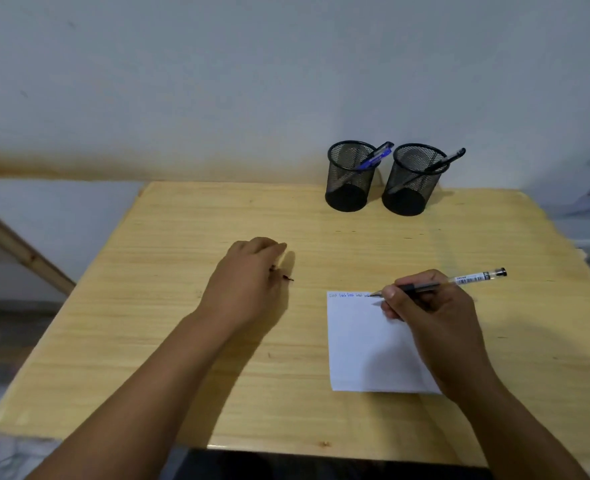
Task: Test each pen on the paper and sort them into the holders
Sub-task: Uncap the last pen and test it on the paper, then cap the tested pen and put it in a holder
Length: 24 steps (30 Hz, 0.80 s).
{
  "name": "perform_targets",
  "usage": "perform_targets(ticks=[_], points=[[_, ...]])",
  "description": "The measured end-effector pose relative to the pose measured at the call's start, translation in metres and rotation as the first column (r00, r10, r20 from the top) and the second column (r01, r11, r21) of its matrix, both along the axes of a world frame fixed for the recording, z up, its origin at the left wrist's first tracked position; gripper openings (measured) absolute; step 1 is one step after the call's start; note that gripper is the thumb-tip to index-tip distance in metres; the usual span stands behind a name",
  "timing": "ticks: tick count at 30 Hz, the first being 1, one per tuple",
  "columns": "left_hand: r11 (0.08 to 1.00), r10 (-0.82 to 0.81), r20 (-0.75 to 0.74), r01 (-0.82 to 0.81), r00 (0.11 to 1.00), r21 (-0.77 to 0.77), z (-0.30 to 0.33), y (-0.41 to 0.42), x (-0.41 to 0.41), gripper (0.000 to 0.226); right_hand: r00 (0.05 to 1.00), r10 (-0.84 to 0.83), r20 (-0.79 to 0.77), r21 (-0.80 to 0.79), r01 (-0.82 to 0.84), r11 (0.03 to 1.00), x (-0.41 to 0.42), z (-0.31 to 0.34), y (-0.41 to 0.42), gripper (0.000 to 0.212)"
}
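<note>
The right hand (pixel 435 317) pinches a clear pen (pixel 459 281), tip on the paper's (pixel 366 348) far edge, mid-test. The left hand (pixel 248 271) covers a red-tipped pen (pixel 288 278); grip unclear. Far off, two holders (pixel 347 181) each hold one pen, so sorting looks partly done.
</note>
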State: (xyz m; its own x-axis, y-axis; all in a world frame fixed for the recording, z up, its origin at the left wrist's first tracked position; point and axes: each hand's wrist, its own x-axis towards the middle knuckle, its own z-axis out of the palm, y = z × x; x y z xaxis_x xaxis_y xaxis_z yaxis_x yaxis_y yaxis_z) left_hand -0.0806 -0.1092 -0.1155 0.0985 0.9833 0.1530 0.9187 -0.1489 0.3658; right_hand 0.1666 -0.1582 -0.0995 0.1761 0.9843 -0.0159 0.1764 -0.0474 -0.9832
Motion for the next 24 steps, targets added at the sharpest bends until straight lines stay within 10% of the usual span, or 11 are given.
perform_targets(ticks=[9, 24], points=[[0.999, -0.003, -0.006, 0.003, 1.000, -0.038, 0.004, 0.002, -0.007, 0.017, 0.998, 0.016, -0.054, -0.007, -0.016, 1.000, -0.003, 0.004, -0.007, 0.006], [0.986, -0.156, 0.435, 0.119, 0.887, 0.113, 0.022, -0.049, 0.045, 0.010, 0.994, 0.101, -0.037, 0.102, -0.096, 0.990, -0.009, 0.027, -0.015, 0.018]])
